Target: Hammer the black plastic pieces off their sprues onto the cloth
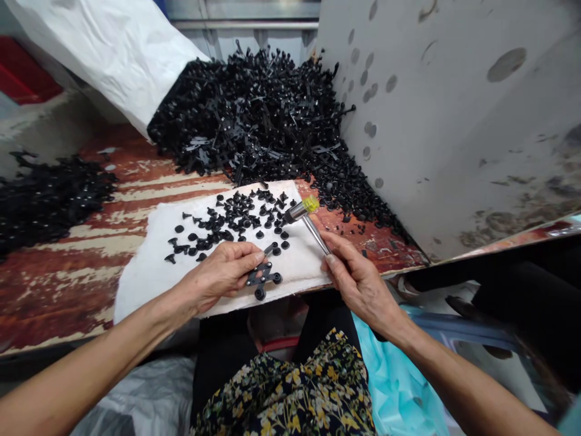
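A paint-worn, rust-streaked desk (68, 284) carries everything, with 1 dented steel panel (454, 121) standing at its right and 1 white woven sack (109, 54) at the back. 2 heaps of black plastic parts lie there: 1 big heap (258, 115) against the panel, 1 smaller heap (49, 200) at the left. 1 white cloth (140, 284) sits at the desk's near edge. The right hand (358, 278) closes its grip around 1 small hammer (302, 211), its yellow-tipped head near the cloth's right edge. The left hand (218, 272) lies open, fingertips on 1 black moulded runner (262, 277) on the cloth, beside dozens of loose black studs (227, 218).
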`<state>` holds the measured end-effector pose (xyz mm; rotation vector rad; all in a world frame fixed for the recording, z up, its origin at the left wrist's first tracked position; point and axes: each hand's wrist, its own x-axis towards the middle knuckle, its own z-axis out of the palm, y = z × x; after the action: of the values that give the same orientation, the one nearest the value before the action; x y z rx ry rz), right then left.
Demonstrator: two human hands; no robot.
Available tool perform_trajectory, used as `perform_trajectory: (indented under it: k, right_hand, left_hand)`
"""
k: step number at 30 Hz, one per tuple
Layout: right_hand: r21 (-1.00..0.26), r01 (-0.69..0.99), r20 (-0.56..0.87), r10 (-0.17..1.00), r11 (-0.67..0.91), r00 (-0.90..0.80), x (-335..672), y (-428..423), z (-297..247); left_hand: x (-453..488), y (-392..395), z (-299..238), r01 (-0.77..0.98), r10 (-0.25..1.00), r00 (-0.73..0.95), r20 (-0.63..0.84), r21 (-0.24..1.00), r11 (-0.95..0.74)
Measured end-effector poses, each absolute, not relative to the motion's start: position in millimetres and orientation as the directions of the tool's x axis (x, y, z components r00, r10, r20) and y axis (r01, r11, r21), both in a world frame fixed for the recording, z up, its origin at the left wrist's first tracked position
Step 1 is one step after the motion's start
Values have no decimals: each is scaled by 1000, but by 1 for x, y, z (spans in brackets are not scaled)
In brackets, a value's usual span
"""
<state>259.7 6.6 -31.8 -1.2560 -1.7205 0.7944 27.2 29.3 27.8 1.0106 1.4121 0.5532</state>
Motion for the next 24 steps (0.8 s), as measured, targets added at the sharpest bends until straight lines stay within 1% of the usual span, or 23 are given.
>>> perform_trajectory:
  k: [24]
  right_hand:
    - [-848, 434, 267, 953, 304, -146, 261, 6, -31]
  left_hand:
    - [26, 31, 25, 259, 820, 145, -554, 821, 509]
